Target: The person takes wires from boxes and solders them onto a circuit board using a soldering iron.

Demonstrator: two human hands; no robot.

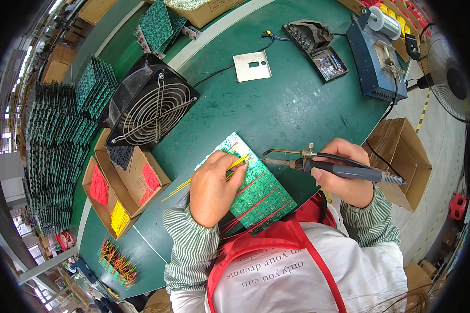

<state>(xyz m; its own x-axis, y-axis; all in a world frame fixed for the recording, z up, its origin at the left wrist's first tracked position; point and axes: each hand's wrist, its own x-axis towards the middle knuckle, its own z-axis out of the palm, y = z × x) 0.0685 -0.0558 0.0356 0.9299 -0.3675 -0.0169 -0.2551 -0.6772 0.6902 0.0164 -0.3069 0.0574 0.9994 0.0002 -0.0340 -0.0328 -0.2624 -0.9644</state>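
A green circuit board panel (261,195) lies on the table close to my body, with several red wires running across it. My left hand (214,182) rests over the board's left part, its fingers pinched on yellow wires (240,163) whose ends reach the board's surface. The wires' other ends stick out to the left of the hand. In my right hand (347,172) is a soldering iron (339,169) with a thin brass feed tube along its top. Its tip points left and sits near the board's upper right edge, close to the yellow wire ends.
A black fan (154,107) stands left of the board. Beside it is a cardboard box (125,182) of red, yellow and dark wires. Stacked circuit boards (57,146) rise at far left. A blue machine (373,57) with a solder spool and an open carton (399,161) are at right.
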